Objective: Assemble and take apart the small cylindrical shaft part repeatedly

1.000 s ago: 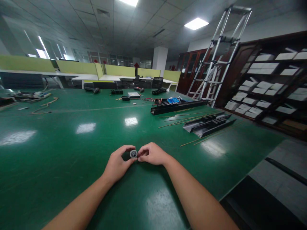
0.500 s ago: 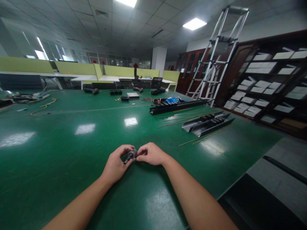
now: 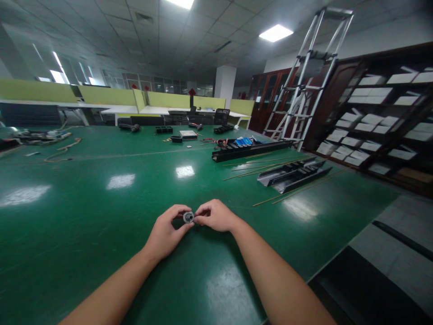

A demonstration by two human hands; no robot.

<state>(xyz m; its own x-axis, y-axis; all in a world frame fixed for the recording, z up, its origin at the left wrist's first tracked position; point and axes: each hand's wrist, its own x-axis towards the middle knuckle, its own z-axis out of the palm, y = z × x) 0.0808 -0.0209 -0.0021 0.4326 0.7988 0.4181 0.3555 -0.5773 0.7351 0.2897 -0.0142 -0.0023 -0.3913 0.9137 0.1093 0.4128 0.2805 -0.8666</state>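
Between the thumb and fingers of my left hand is a small round metal part. Its ring-shaped end with a darker centre faces me. Just to the right, my right hand is closed in a pinch, its fingertips against the part's right edge. What lies between those fingertips is too small to make out. Both hands are low over the green tabletop, close together.
Black metal channels and thin rods lie to the right. Beyond them is a longer black channel with a blue item. A white box and tools stand farther back; cords lie far left. A ladder stands behind.
The metal part has turned in my left hand: its narrow stem pointed down and left before, and now its round end faces me. My right hand has stayed close beside it.
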